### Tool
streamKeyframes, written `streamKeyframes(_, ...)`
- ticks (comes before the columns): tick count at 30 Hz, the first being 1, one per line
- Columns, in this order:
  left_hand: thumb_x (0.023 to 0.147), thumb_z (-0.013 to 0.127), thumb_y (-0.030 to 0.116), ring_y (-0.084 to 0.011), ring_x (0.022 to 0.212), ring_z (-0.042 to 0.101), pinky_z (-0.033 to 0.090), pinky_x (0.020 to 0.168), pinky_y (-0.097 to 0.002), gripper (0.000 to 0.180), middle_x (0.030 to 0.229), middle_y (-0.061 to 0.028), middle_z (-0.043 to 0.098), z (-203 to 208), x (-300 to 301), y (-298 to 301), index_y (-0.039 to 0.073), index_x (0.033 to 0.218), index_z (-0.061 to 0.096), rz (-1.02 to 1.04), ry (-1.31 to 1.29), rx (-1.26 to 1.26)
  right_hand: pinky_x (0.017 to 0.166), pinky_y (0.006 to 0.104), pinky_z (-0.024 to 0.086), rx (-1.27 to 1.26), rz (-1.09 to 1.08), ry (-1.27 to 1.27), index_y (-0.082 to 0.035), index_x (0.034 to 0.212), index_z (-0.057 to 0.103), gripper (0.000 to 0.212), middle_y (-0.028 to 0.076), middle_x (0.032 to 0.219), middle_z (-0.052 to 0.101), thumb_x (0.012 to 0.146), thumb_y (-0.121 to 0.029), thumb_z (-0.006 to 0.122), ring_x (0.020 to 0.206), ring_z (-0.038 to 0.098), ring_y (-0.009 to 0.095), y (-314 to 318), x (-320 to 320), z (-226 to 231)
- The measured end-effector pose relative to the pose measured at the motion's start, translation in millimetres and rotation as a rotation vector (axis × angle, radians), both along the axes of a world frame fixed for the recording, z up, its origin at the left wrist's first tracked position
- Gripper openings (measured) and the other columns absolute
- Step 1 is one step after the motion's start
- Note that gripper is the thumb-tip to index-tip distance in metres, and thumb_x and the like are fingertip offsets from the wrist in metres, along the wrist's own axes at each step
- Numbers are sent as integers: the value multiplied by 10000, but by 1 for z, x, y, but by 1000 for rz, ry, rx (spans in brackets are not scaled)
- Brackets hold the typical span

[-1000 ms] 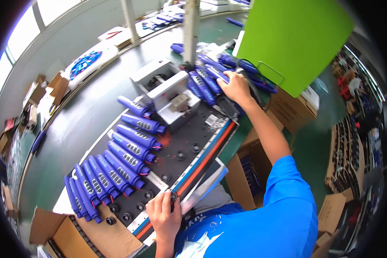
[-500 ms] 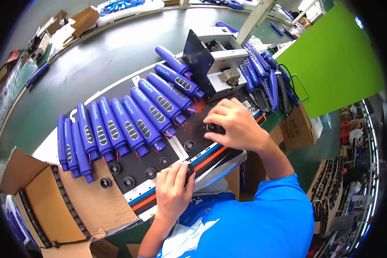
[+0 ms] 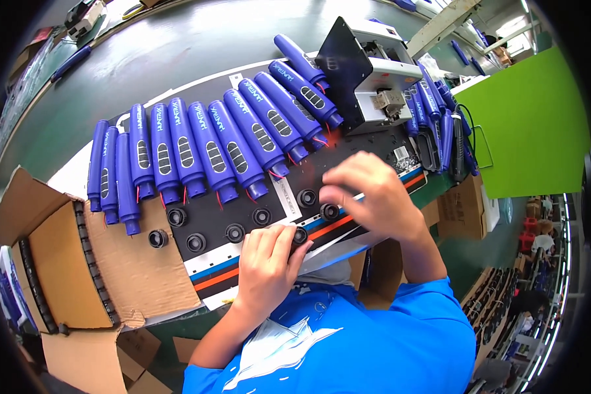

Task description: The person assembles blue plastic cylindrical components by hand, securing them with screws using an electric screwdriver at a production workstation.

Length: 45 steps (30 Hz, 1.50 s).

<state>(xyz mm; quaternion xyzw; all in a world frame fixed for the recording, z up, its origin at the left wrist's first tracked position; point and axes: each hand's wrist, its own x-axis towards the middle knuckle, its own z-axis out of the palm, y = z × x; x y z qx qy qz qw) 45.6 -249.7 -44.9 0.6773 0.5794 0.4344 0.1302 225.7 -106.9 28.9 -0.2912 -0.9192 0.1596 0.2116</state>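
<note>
My left hand (image 3: pixel 268 268) rests at the near edge of the mat, thumb and fingers closed on a small round black cap (image 3: pixel 300 236). My right hand (image 3: pixel 379 202), slightly blurred, hovers with thumb and fingers apart, holding nothing. Just left of its thumb another round black cap (image 3: pixel 329 211) lies on the striped mat edge. A ribbed black cap (image 3: pixel 306 197) sits a little farther away. Several more such caps, among them one (image 3: pixel 235 232) beside my left hand, form a loose row. Beyond them lie blue tubular handles (image 3: pixel 210 154) side by side, red wires at their near ends.
A metal bench machine (image 3: pixel 381 98) with a black side plate stands behind my right hand. More blue handles (image 3: pixel 430 98) are piled right of it, before a green panel (image 3: pixel 525 125). An open cardboard box (image 3: pixel 72 269) is at the left.
My right hand has let go of a black cap, now lying on the mat edge, and its fingers have opened. My left hand stays at its cap. The whole view has shifted.
</note>
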Motion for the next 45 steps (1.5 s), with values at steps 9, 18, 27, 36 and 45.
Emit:
streamKeyframes(9, 729, 767, 42, -314, 910, 613, 502, 811, -393, 439, 1112, -156, 672, 4, -2, 0, -29, 1146, 653, -62, 55, 23, 924, 451, 505, 269, -295, -268, 37, 1044, 641, 192, 232, 1062, 638, 865, -12, 592, 1021, 606, 410, 105, -82, -15)
streamKeyframes(18, 770, 769, 55, -325, 925, 613, 501, 798, -413, 398, 1106, -155, 661, 3, -2, -1, -19, 1140, 643, -25, 38, 23, 946, 444, 533, -112, -554, -679, -16, 1164, 677, 308, 212, 1232, 664, 890, -122, 585, 1171, 637, 350, 205, -163, 1)
streamKeyframes(27, 757, 772, 86, -296, 974, 654, 513, 812, -395, 395, 1077, -143, 692, 4, -6, -1, -14, 1121, 656, -94, 28, 95, 751, 320, 578, -61, -272, 355, 62, 1124, 685, 495, 159, 909, 738, 819, -323, 746, 805, 725, 195, 138, -91, 87)
streamKeyframes(36, 806, 852, 147, -276, 796, 709, 582, 674, -363, 513, 914, -187, 699, -7, -4, -16, -20, 1200, 569, -1, -352, 356, 957, 366, 519, -693, -293, 988, 82, 1361, 488, 686, 147, 1181, 636, 797, -168, 789, 1062, 653, 227, -25, -16, 15)
streamKeyframes(45, 757, 791, -62, -242, 681, 689, 555, 587, -315, 235, 823, -136, 694, 16, 22, -31, -32, 962, 680, -229, -551, 91, 727, 380, 576, -667, 303, 1179, -85, 1010, 476, 442, 139, 949, 577, 737, -76, 824, 852, 642, 281, -80, -1, -6)
